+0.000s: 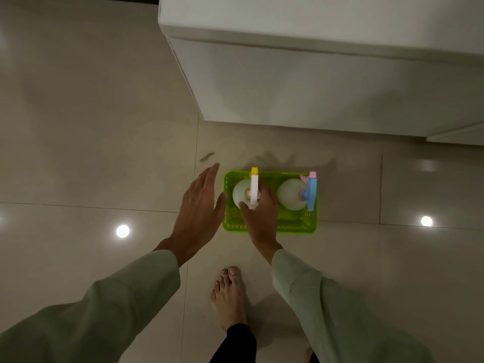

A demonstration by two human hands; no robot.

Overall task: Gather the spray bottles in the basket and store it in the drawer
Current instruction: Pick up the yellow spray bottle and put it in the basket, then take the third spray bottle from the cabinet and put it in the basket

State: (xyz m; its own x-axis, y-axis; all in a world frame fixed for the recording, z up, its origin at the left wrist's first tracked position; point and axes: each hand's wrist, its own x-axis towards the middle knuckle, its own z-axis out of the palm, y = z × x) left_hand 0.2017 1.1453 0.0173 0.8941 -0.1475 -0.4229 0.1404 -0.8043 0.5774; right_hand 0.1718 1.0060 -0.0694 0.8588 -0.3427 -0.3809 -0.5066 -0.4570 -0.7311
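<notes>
Fingers of the right hand point(259, 213) wrap the white-headed spray bottle point(248, 192) in the green basket point(298, 226) at frame centre; we judge it held. The left hand point(199, 205) hovers spread and empty beside the basket's left wall. Risk: tall, top-heavy bottles may tip when lifted. The blue-headed spray bottle point(293, 195) stands upright, right compartment side. White cabinet point(314, 82) sits above.

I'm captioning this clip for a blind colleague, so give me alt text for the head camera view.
Seen from above, a bright green plastic basket on a glossy beige tiled floor holds two pale round spray bottles, one with a white and yellow trigger, one with a blue and pink trigger. The right hand grips the white-triggered bottle; the open left hand hovers beside the basket, near a white cabinet.
</notes>
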